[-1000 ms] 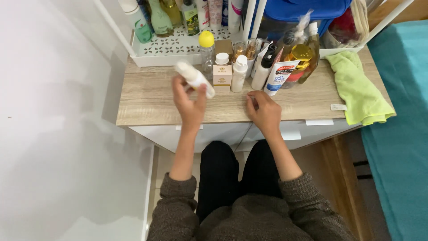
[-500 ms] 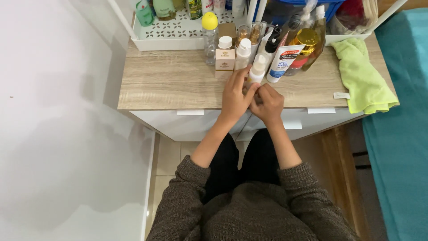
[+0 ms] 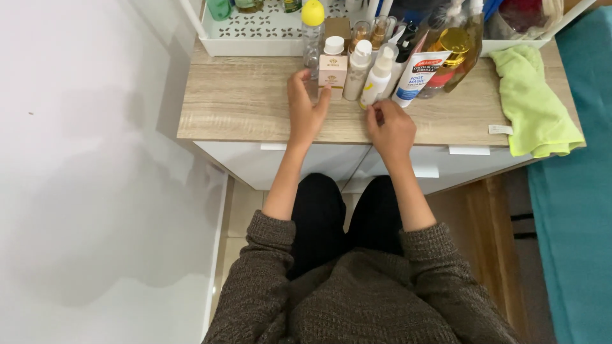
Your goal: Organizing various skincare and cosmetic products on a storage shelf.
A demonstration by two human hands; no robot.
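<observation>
Down at the near edge, the person's dark knitted sleeves reach up over the pale wood-grain bench (image 3: pixel 242 108). The right hand (image 3: pixel 392 130) rests on the bench, fingers curled narrow, holding nothing, fingertips just below the slim white spray bottle (image 3: pixel 376 79). The left hand (image 3: pixel 305 105) lies open, fingers spread wide, thumb tip touching the small cream box-shaped bottle with the white cap (image 3: pixel 333 69). Behind stand a white tube (image 3: pixel 414 76) and an amber bottle (image 3: pixel 456 51); far right lies a lime-green cloth (image 3: pixel 532 105), beyond them a white perforated tray (image 3: pixel 255 35).
</observation>
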